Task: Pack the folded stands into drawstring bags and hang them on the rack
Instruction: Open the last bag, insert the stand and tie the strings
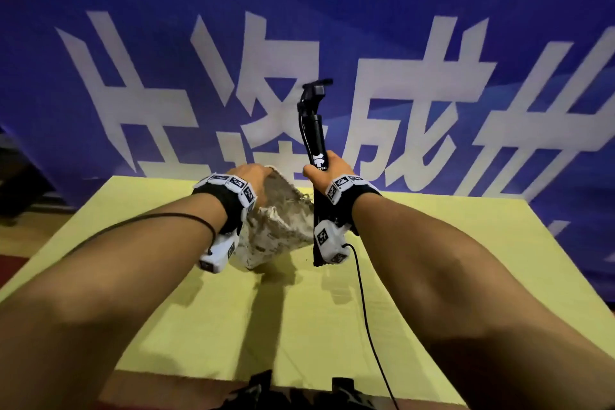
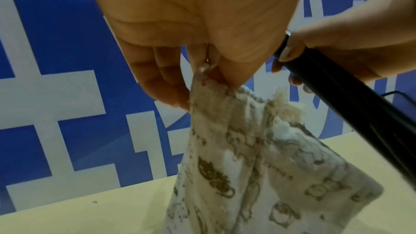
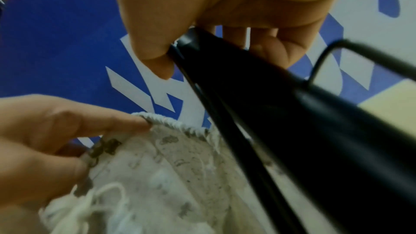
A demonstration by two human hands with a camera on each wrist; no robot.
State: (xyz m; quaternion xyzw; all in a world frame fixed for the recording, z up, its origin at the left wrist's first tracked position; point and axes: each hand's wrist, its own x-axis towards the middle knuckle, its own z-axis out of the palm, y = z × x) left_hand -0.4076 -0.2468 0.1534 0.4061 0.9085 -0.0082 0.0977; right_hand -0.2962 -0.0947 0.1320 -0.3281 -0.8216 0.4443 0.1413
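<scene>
Folded stand (image 1: 315, 140): black, collapsed legs together, held near-upright above the yellow-green table (image 1: 432, 260), head end up, foot end down beside the bag; a thin black loop hangs along its upper shaft. Right hand (image 1: 324, 173): fingers and thumb wrapped round the mid-shaft, palm toward the left hand, forearm raised from the lower right; the right wrist view shows the thumb (image 3: 148, 42) pressed on one side of the shaft and the fingers curled behind it. Drawstring bag (image 1: 283, 226): cream fabric with grey-brown printed figures, hanging off the table surface, gathered mouth uppermost, frayed cord ends at the rim. Left hand (image 1: 248, 173): pinches the bag's rim between thumb and fingertips, wrist bent downward; the bag's mouth lies just beside the stand's shaft, whether touching cannot be told. Markings: white logo and lettering on the stand's grip section, partly covered by the hand, not legible; black-and-white coded tags on both wrist bands (image 1: 233, 185). Surroundings: blue banner (image 1: 133, 10) with large white Chinese characters behind the table, cut off; black cable (image 1: 369, 326) trailing from the right wrist unit across the table; dark items at the near table edge, indistinct
</scene>
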